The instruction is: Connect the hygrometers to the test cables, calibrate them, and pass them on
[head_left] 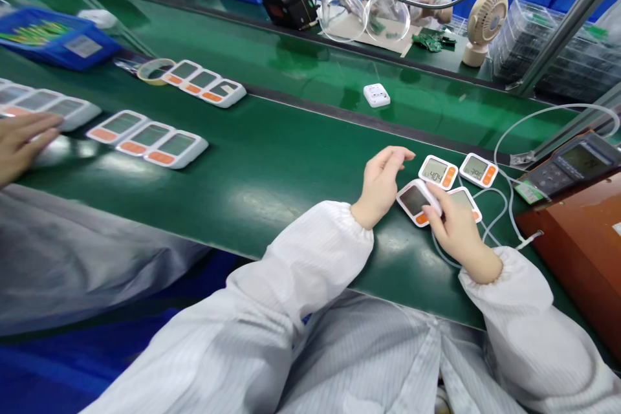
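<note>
My right hand [456, 226] is closed on a small white meter with a grey screen and orange button [414, 202], holding it tilted on the green belt [272, 168]. Just left of it my left hand [381, 181] hovers, fingers loosely curled and apart, holding nothing. Behind my right hand lie two similar meters with lit digits [438, 173] [479, 169], and a third [466, 199] is partly hidden by my fingers. Thin white cables [499, 207] run from them.
Rows of the same white meters [148, 139] [204, 83] lie on the belt to the left, where another person's hand [24, 142] rests. A white square device [376, 95], tape roll [154, 71], blue tray [53, 39], fan [482, 22], grey tester [567, 165] and brown box [577, 239] surround.
</note>
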`<act>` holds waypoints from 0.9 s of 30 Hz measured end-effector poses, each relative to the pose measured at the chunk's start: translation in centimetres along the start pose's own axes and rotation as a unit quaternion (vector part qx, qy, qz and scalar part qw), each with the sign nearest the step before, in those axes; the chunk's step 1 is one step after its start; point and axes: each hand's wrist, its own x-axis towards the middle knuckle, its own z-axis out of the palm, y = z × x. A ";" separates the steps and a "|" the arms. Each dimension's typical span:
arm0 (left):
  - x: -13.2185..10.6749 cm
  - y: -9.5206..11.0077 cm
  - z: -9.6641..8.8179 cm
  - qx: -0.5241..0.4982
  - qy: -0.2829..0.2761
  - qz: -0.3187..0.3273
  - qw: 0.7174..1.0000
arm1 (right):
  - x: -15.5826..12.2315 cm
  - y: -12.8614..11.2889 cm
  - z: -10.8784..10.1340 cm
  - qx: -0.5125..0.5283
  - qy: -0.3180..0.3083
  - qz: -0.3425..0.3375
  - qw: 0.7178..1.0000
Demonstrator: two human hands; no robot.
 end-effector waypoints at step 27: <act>0.0 -0.5 0.4 -0.033 -0.074 -0.030 0.996 | 0.4 -0.3 0.1 -0.054 0.046 -0.062 0.996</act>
